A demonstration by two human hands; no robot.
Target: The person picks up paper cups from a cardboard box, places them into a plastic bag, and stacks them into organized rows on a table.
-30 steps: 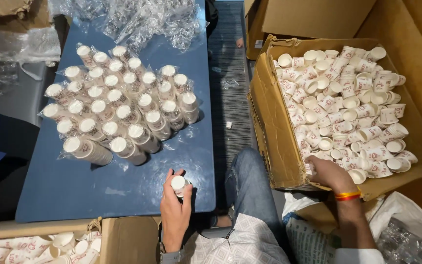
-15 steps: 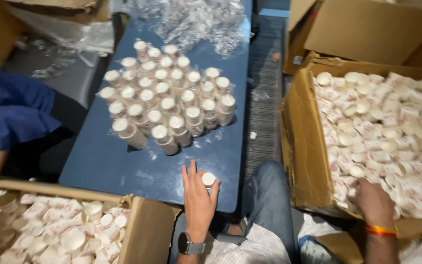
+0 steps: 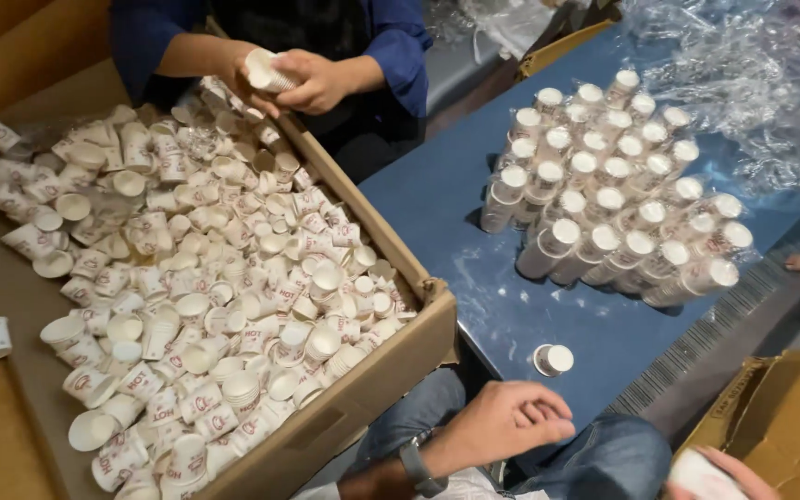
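Change since earlier frame: my view has swung left; the carton that sat at lower left now fills the left half, and the cup I held against the table edge now stands alone on the table, out of my hand.
Left hand (image 3: 502,421): low centre of frame, over my knee just below the table edge; fingers curled loosely inward, palm down, holding nothing that I can see. A dark wristwatch (image 3: 417,468) sits on the wrist.
Right hand (image 3: 729,472): lower right corner, mostly cut off; fingers wrapped round a white paper cup (image 3: 696,474). How tight the grip is, I cannot tell.
Single cup (image 3: 553,359): on the blue table (image 3: 437,204) near its lower edge, just above my left hand, not touching it. Lies tipped, long axis short in view, white circular end facing up and toward the camera.
Stacked cups (image 3: 618,194): upper right of frame, tall nested stacks packed side by side, long axes leaning to lower left, round ends pointing upper right.
Left carton (image 3: 344,417): open cardboard box heaped with loose small cups (image 3: 206,278), every orientation.
Other person: upper left, blue sleeves; co-worker's hands (image 3: 303,79) hold a short stack of cups over the carton.
Plastic wrap (image 3: 752,65): upper right, crumpled, clear.
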